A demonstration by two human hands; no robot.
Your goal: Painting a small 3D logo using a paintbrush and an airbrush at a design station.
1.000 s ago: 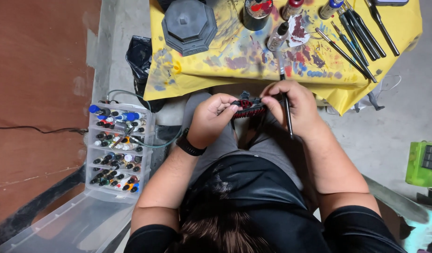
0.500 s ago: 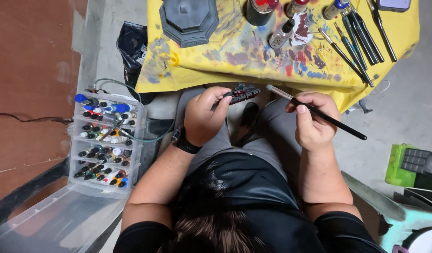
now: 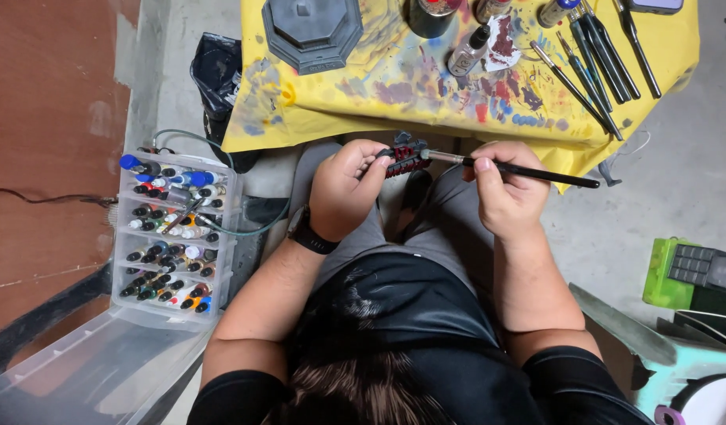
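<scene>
The left hand (image 3: 349, 187) pinches a small dark-and-red miniature (image 3: 405, 156) just off the near edge of the paint-smeared yellow table (image 3: 331, 110), steadying it over the lap. The right hand (image 3: 506, 187), fingers clamped pen-style, levels a black paintbrush (image 3: 520, 168) so its tip touches the model.

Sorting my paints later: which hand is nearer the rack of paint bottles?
Left. The left hand is right of the paint rack; the right hand is farther right.

A table under a paint-smeared yellow cloth (image 3: 363, 110) carries a grey octagonal base (image 3: 312, 30), a row of dark brushes (image 3: 595, 55), a dropper bottle (image 3: 468, 52) and what may be paint jars (image 3: 431, 14).
</scene>
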